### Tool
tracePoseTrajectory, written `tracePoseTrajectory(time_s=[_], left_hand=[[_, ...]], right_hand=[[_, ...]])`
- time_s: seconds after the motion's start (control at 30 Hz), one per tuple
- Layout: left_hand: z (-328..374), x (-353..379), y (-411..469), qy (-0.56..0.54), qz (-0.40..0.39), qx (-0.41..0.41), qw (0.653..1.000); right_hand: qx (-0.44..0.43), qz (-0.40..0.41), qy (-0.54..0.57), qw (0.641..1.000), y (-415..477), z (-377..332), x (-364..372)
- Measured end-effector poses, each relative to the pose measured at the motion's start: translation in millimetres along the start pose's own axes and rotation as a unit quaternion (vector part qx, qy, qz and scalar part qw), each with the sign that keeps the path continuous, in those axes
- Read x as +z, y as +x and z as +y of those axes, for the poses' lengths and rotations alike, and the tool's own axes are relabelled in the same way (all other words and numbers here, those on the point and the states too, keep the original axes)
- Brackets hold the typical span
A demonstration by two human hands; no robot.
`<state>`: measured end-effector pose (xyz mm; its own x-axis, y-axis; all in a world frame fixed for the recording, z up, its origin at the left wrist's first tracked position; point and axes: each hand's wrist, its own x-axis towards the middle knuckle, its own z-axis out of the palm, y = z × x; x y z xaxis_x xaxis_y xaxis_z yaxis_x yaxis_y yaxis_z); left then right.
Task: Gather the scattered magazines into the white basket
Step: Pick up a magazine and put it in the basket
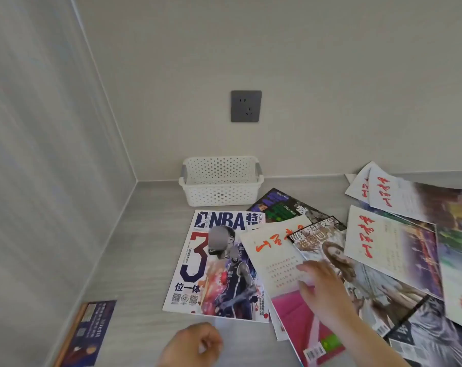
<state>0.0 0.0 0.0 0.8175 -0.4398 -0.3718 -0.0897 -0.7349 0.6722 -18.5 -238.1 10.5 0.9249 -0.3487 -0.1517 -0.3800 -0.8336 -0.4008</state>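
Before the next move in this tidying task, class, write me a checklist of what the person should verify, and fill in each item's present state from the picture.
1. White basket has nothing in it and stands upright against the wall: ok.
2. Right hand lies on the white magazine with red script: ok.
3. Right hand has gripped that magazine: cannot tell, fingers lie flat and blurred.
4. Left hand holds nothing, loosely curled near the NBA magazine: ok.
5. Target magazine free to lift: not ok, another magazine's cover overlaps its right edge.
6. Floor path to the basket unobstructed: ok.
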Motion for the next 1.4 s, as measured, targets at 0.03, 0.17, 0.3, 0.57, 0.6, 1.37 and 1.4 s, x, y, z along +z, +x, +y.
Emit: tracePoseTrajectory(time_s=[0.03, 0.17, 0.3, 0.57, 0.6, 1.37, 1.4], left_hand=[[8, 1, 9, 0.026, 0.003, -0.007, 1.000], [35, 4, 51, 0.083, 0.005, 0.003, 0.997], [58, 19, 91, 0.136, 0.023, -0.030, 0.990], [80, 41, 161, 0.030, 0.072, -0.114, 0.990], [82, 42, 167, 0.027, 0.085, -0.124, 0.988], [107, -39, 141, -0.308, 0.213, 0.013, 0.927], [106, -51, 138, -0.318, 0.209, 0.037, 0.924]], right_hand=[[-0.003, 0.005, -0.034, 0.999, 11, 6, 2], [-0.008, -0.028, -0.143, 0.989, 46, 27, 14], [-0.006, 0.024, -0.205, 0.978, 63, 49, 38], [-0.014, -0.005, -0.166, 0.986, 82, 57, 47], [-0.025, -0.011, -0.161, 0.987, 84, 58, 48], [0.011, 0.004, 0.054, 0.998, 100, 36, -7], [0.019, 0.016, 0.100, 0.995, 104, 28, -12]])
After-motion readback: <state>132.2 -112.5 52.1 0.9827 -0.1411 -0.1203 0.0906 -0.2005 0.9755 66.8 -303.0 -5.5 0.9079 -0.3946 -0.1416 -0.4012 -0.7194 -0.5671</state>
